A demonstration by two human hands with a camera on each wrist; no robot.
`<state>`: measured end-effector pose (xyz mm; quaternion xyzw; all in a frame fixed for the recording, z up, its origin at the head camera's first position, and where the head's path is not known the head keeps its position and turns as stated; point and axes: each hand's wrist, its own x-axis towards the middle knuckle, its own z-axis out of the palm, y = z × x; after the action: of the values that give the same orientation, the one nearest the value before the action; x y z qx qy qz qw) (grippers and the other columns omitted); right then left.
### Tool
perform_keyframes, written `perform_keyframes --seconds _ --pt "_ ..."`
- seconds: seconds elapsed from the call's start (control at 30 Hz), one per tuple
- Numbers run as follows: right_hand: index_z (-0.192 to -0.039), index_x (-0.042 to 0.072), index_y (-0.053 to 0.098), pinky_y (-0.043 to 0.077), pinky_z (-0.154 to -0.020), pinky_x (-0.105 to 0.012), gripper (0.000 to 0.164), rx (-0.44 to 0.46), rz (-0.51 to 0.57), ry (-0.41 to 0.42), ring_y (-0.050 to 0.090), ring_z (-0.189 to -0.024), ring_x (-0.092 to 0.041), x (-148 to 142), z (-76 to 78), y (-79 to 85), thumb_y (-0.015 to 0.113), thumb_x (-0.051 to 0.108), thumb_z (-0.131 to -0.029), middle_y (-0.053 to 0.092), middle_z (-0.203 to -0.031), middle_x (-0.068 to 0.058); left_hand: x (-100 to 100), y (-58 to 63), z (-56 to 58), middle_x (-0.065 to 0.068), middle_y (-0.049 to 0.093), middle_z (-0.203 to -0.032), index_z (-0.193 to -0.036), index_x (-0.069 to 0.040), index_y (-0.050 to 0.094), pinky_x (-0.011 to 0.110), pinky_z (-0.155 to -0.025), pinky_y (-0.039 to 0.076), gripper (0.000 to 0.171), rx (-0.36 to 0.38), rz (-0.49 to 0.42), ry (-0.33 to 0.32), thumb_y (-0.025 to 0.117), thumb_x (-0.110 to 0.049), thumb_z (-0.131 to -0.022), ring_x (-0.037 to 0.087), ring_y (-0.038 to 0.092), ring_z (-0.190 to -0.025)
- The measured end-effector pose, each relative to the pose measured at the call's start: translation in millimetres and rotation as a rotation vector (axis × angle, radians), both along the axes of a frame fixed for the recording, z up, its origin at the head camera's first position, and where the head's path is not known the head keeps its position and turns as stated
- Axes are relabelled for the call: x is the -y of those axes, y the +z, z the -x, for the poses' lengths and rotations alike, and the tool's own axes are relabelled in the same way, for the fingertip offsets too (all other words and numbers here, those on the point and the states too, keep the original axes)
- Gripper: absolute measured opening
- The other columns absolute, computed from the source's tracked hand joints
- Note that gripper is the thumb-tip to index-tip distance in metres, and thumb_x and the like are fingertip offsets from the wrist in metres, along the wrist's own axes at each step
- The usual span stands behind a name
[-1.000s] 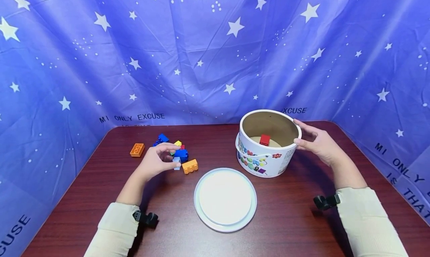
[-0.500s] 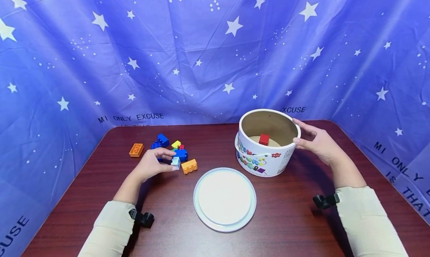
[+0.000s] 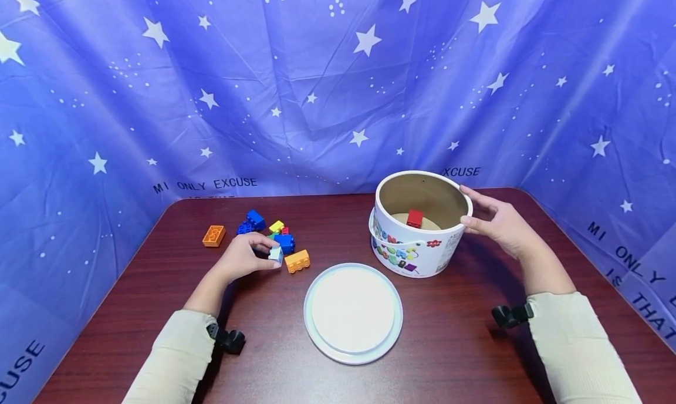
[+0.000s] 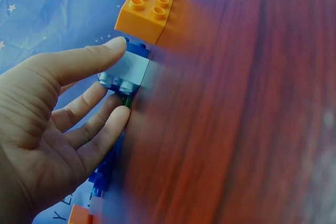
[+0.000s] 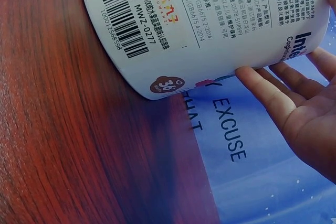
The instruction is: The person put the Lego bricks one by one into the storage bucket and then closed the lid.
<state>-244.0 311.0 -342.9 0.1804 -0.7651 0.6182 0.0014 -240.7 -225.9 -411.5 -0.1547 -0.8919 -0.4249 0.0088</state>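
Observation:
My left hand [image 3: 243, 257] pinches a light blue toy brick [image 4: 128, 70] between thumb and fingers, low at the table. Just beyond that brick lies a blue brick [image 3: 287, 243], and to its right an orange brick [image 3: 298, 261] with its studs facing toward me. Farther right stands a white round bucket [image 3: 409, 258] with printed letters, upright and without a lid. A red brick [image 3: 415, 218] lies inside it. My right hand [image 3: 496, 225] holds the bucket's right side near the rim, thumb in front and fingers round the back.
A white round lid [image 3: 352, 310] lies flat at the table's middle. Behind the left hand are more blue bricks [image 3: 251, 222], a yellow brick [image 3: 277, 226] and, at far left, another orange brick [image 3: 213, 236]. A starry blue cloth [image 3: 317, 87] hangs round the table.
My left hand has come down and its fingers have closed on the light blue brick, which is now tilted slightly. The right hand and bucket stay in place.

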Motion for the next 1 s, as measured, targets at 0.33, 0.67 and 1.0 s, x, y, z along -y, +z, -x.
perform_keyframes --seconds 0.33,0.67,1.0 --pt "-0.149 -0.002 0.033 0.056 -0.080 -0.027 0.067 -0.001 -0.015 -0.009 0.061 -0.106 -0.007 0 -0.7 1.3 0.065 -0.003 -0.091 0.055 -0.128 -0.001 -1 -0.8 -1.2 0.008 0.071 -0.099 -0.106 -0.006 0.074 0.038 -0.076 0.057 0.036 0.009 -0.018 -0.007 0.086 -0.017 -0.074 0.026 0.065 -0.093" --pt "-0.149 -0.002 0.032 0.056 -0.079 -0.027 0.067 -0.003 -0.007 -0.002 0.061 -0.106 -0.007 0 0.1 0.6 0.065 -0.003 -0.091 0.053 -0.130 -0.002 9 1.1 -4.8 0.012 0.069 -0.106 -0.109 -0.005 0.074 0.044 -0.084 0.055 0.037 0.034 -0.059 0.007 0.085 -0.017 -0.075 0.030 0.063 -0.100" --pt "-0.149 -0.003 0.032 0.056 -0.079 -0.027 0.067 0.003 0.002 0.002 0.061 -0.106 -0.007 0 0.1 0.7 0.065 -0.003 -0.090 0.054 -0.129 -0.003 16 10.7 -6.9 0.013 0.065 -0.116 -0.113 -0.009 0.073 0.042 -0.083 0.054 0.040 0.035 -0.072 0.041 0.085 -0.021 -0.077 0.029 0.062 -0.103"
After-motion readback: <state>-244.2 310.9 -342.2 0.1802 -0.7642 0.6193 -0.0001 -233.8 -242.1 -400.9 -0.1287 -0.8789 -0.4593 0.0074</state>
